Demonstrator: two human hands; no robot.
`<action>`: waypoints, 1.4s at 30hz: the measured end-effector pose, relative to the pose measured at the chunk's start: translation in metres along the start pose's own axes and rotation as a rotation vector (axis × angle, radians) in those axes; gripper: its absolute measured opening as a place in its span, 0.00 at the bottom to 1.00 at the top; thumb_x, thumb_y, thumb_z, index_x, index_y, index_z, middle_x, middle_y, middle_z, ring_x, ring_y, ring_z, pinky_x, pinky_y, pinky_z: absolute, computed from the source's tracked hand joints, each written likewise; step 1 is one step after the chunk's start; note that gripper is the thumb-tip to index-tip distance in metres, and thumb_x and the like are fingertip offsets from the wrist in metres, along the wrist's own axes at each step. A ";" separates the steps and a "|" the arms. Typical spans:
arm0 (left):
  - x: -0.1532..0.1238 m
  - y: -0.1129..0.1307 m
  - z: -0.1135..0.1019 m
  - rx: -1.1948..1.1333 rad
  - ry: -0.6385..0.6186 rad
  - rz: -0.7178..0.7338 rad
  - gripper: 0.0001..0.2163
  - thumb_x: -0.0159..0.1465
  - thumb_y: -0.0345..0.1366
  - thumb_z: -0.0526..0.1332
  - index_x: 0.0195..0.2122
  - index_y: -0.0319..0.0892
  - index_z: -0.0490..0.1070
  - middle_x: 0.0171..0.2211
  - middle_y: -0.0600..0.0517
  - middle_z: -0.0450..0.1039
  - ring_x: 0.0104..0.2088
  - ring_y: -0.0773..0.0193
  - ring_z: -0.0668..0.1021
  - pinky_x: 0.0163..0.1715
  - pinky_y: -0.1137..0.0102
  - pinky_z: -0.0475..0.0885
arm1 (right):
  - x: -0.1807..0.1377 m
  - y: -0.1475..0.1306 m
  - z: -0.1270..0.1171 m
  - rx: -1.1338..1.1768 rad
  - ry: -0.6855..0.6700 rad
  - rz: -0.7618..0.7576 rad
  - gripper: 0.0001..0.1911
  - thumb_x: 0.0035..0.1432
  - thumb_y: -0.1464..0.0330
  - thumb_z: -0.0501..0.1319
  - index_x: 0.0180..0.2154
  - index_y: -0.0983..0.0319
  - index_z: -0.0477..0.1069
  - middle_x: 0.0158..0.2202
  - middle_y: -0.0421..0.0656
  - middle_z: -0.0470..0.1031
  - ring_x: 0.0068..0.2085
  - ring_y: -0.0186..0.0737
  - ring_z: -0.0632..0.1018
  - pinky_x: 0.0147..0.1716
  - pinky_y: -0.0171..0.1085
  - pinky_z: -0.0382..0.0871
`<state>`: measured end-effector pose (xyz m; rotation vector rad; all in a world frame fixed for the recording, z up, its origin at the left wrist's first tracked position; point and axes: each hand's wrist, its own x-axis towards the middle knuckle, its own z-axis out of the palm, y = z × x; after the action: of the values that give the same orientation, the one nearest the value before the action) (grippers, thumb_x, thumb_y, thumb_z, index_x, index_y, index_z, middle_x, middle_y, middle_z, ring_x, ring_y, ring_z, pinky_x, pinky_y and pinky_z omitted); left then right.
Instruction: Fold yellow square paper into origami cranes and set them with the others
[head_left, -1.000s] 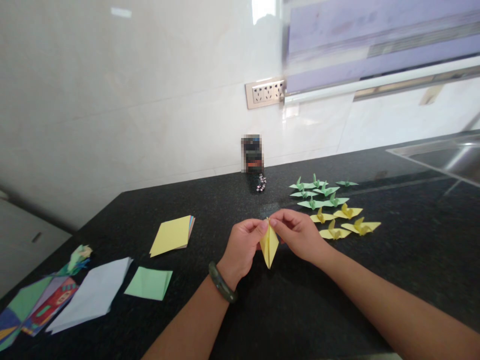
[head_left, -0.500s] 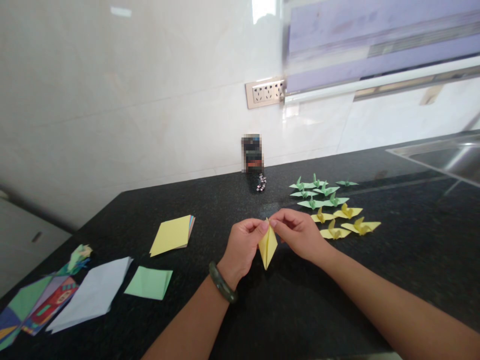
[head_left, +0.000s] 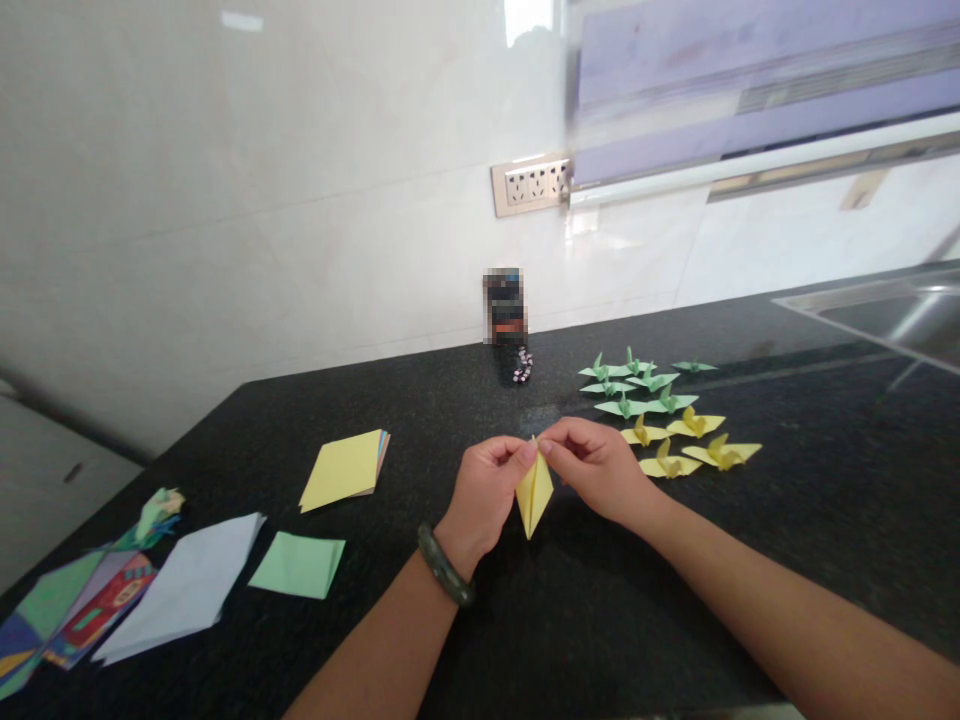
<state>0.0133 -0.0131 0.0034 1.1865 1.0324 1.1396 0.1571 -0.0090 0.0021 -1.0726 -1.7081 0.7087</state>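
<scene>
Paper (head_left: 536,494), folded and yellow, tilts its near tip slightly further left; left hand (head_left: 485,490) and right hand (head_left: 594,467) still pinch its far end, left of yellow cranes (head_left: 721,456), so shaping seems unfinished.

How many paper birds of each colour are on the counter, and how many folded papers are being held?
Green paper birds: 7
Yellow paper birds: 4
Yellow folded paper, held: 1
Total: 12

No readable text, labels, or numbers
</scene>
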 end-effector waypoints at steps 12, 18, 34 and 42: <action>-0.001 0.002 0.000 0.015 0.002 -0.012 0.12 0.52 0.42 0.63 0.25 0.36 0.72 0.21 0.54 0.68 0.22 0.70 0.67 0.24 0.74 0.62 | 0.000 -0.001 0.001 0.052 -0.011 0.079 0.10 0.54 0.65 0.56 0.28 0.64 0.72 0.21 0.39 0.70 0.21 0.31 0.68 0.20 0.30 0.64; 0.000 0.000 0.000 -0.053 -0.033 -0.065 0.12 0.52 0.42 0.63 0.26 0.37 0.71 0.21 0.54 0.68 0.22 0.70 0.68 0.24 0.73 0.63 | 0.000 0.003 0.002 0.030 0.006 0.080 0.11 0.55 0.65 0.55 0.29 0.63 0.72 0.21 0.39 0.70 0.21 0.32 0.69 0.20 0.31 0.64; -0.001 0.004 0.001 0.033 0.009 -0.001 0.10 0.52 0.41 0.63 0.25 0.37 0.72 0.21 0.53 0.69 0.22 0.69 0.69 0.25 0.73 0.63 | 0.000 0.000 0.001 0.003 0.014 0.075 0.11 0.54 0.65 0.56 0.28 0.64 0.73 0.20 0.39 0.70 0.20 0.31 0.68 0.19 0.30 0.62; -0.002 0.005 0.002 0.148 0.043 0.103 0.09 0.54 0.39 0.61 0.26 0.38 0.74 0.22 0.52 0.71 0.24 0.67 0.70 0.26 0.73 0.64 | -0.001 0.002 0.002 0.009 0.011 0.076 0.11 0.54 0.65 0.56 0.29 0.64 0.73 0.21 0.39 0.70 0.20 0.31 0.68 0.19 0.30 0.62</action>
<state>0.0144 -0.0154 0.0089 1.3500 1.1142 1.1898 0.1561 -0.0085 -0.0006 -1.1383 -1.6609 0.7563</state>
